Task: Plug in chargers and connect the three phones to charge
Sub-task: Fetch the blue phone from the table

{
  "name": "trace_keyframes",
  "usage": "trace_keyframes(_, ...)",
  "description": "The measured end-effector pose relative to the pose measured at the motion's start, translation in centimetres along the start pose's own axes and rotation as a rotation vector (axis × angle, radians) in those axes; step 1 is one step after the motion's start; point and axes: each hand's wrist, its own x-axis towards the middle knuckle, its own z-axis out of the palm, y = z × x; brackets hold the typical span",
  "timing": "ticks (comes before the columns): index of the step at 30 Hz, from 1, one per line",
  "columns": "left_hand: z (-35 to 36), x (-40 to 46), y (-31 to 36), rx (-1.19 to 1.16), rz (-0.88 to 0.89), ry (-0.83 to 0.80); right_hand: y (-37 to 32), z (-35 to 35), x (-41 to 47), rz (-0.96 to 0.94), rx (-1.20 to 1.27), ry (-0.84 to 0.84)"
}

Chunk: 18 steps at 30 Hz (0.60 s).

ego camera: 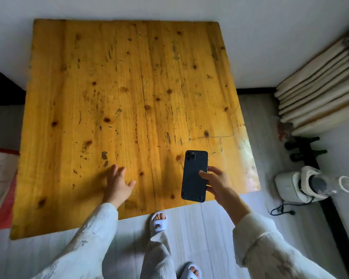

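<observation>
One head-worn wide-angle view only; no second view is sharing the scene. It is looking steeply down and forward from standing height over the near edge of the wooden table [129, 87], taking in the whole top to its far edge against the wall. Both hands, left [118, 184] and right [220, 184], are sitting close below the lens, with the person's feet on the floor [210, 228] beneath.

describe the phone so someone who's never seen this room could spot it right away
Start at the big yellow wooden table and go to its near right corner. There the right hand holds a dark phone back-up, its camera cluster at the far end. It is the only phone in view and the only dark slab over the wood.
</observation>
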Motion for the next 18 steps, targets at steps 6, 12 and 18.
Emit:
trace_keyframes(6,2.6,-6.0,5.9,0.007,0.305,0.052,3.0,-9.6,-6.7,-0.073,0.375,-0.060)
trace_keyframes(12,9.7,-16.6,13.9,0.046,0.672,-0.156,10.9,-21.5,-16.2,-0.195,0.574,0.142)
trace_keyframes(18,18.9,-31.1,19.9,0.139,1.002,-0.289,23.9,-33.0,-27.9,-0.288,0.783,0.403)
